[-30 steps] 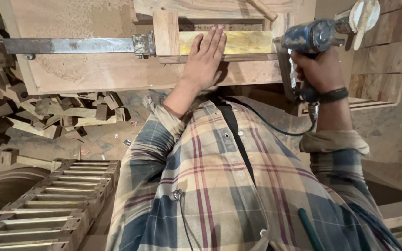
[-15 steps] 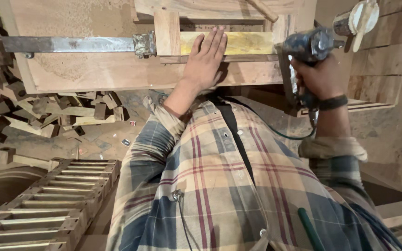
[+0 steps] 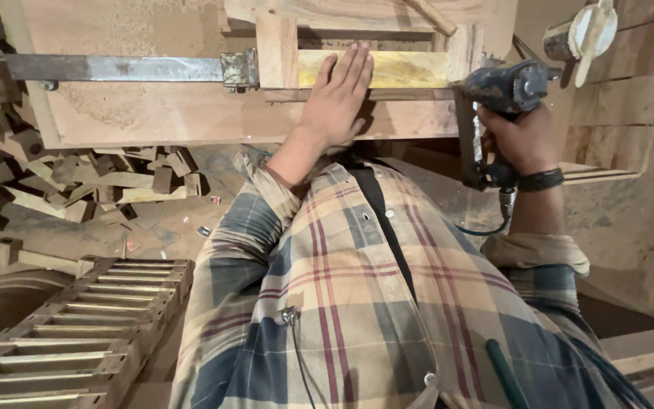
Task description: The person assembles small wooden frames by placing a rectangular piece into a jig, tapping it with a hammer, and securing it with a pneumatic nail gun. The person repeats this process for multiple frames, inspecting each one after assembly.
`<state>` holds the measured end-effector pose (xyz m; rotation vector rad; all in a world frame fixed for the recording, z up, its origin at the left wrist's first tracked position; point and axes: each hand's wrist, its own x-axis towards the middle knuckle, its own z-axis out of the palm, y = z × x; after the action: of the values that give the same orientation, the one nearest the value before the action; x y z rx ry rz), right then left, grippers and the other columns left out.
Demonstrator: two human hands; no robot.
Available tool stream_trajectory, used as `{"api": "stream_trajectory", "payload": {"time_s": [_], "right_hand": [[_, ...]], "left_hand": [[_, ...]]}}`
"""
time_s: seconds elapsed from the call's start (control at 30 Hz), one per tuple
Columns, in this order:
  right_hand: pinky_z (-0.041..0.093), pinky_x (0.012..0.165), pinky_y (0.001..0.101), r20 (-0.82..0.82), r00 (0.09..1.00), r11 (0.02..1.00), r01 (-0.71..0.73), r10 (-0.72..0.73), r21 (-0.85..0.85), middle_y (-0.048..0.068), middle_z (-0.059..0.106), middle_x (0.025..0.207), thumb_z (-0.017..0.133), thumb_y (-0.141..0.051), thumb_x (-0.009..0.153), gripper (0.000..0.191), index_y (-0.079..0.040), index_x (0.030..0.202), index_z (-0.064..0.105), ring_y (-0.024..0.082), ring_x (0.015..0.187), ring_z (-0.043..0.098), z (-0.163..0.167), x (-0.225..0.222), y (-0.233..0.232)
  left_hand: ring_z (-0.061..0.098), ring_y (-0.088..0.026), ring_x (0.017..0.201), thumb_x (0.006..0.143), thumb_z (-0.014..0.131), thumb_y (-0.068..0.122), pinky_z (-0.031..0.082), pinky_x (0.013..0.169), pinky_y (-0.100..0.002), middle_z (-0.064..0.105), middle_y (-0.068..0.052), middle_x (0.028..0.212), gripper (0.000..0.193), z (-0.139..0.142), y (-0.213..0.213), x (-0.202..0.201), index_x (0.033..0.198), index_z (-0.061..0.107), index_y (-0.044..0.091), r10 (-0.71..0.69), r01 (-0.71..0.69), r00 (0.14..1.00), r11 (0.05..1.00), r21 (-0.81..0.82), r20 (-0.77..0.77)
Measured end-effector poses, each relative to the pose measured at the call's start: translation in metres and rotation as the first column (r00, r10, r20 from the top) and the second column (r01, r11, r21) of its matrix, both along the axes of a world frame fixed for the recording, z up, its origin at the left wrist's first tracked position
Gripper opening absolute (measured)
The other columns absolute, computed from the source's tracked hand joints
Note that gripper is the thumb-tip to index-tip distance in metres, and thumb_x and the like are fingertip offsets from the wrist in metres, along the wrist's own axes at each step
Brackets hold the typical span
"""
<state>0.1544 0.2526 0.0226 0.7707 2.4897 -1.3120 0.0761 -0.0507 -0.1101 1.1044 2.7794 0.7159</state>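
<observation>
1. So, person in a plaid shirt (image 3: pixel 365 303) bends over a wooden workbench (image 3: pixel 191 113), seen from above the head.
2. Left hand (image 3: pixel 338 98) lies flat and spread, fingers straight, palm down, gripping nothing. It presses on a yellowish wood strip (image 3: pixel 410 68) and the rail just below it.
3. That strip sits between two upright wooden blocks, one at its left end (image 3: pixel 276 53), one at its right end (image 3: pixel 465 57).
4. Right hand (image 3: pixel 524 140) is clenched round the handle of a dark power tool (image 3: pixel 505 91); dark band on the wrist (image 3: pixel 540 180).
5. Tool's nose points at the right block and seems to touch it; can't tell for sure.
6. Cable (image 3: pixel 486 227) drops from the bottom of the tool's handle and curls under the forearm.
7. Metal bar clamp (image 3: pixel 115 68) runs along the bench from the left, its head (image 3: pixel 240 70) against the left block.
8. Heap of small wood offcuts (image 3: pixel 54 174) on the floor left of the bench.
9. Slatted wooden frame (image 3: pixel 77 333) lies at lower left, near the person's left elbow.
10. Pale round object (image 3: pixel 580 34) at upper right, above the tool; can't tell what it is.
11. Stacked wooden panels (image 3: pixel 630 98) stand right of the tool hand.
</observation>
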Motion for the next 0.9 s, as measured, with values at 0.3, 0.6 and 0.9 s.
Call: {"api": "stream_trajectory", "payload": {"time_s": [0.3, 0.6, 0.9], "right_hand": [[0.053, 0.056, 0.0295, -0.279, 0.960, 0.902, -0.090, -0.034, -0.421, 0.005, 0.065, 0.082, 0.074, -0.007, 0.099, 0.011, -0.004, 0.106, 0.067, 0.015, 0.064, 0.064, -0.015, -0.018, -0.053], [0.057, 0.096, 0.0390, -0.639, 0.633, 0.665, -0.706, 0.437, -0.244, 0.012, 0.070, 0.125, 0.057, 0.001, 0.097, 0.039, 0.003, 0.136, 0.060, 0.025, 0.111, 0.069, -0.075, -0.201, -0.260], [0.055, 0.100, 0.0436, -0.550, 0.654, 0.854, -0.416, 0.520, 0.312, 0.017, 0.069, 0.125, 0.082, -0.015, 0.093, 0.040, -0.006, 0.128, 0.067, 0.035, 0.115, 0.068, -0.127, -0.044, -0.132]], "left_hand": [[0.070, -0.030, 0.122, 0.097, 0.067, 0.034, 0.055, 0.105, -0.039, 0.074, -0.012, 0.133, 0.033, -0.011, -0.064, 0.050, 0.115, 0.070, 0.007, -0.163, -0.144, 0.869, 0.821, 0.552, 0.468], [0.070, -0.034, 0.085, 0.100, 0.061, 0.025, 0.055, 0.078, -0.044, 0.071, -0.017, 0.092, 0.029, -0.014, -0.154, 0.039, 0.117, 0.066, 0.002, 0.394, -0.672, 0.714, 0.617, 0.409, 0.579], [0.067, -0.045, 0.082, 0.094, 0.059, 0.008, 0.052, 0.073, -0.051, 0.069, -0.025, 0.089, 0.029, -0.002, -0.235, 0.008, 0.119, 0.074, 0.003, 0.708, -0.715, 0.699, 0.691, 0.107, 0.094]]}}
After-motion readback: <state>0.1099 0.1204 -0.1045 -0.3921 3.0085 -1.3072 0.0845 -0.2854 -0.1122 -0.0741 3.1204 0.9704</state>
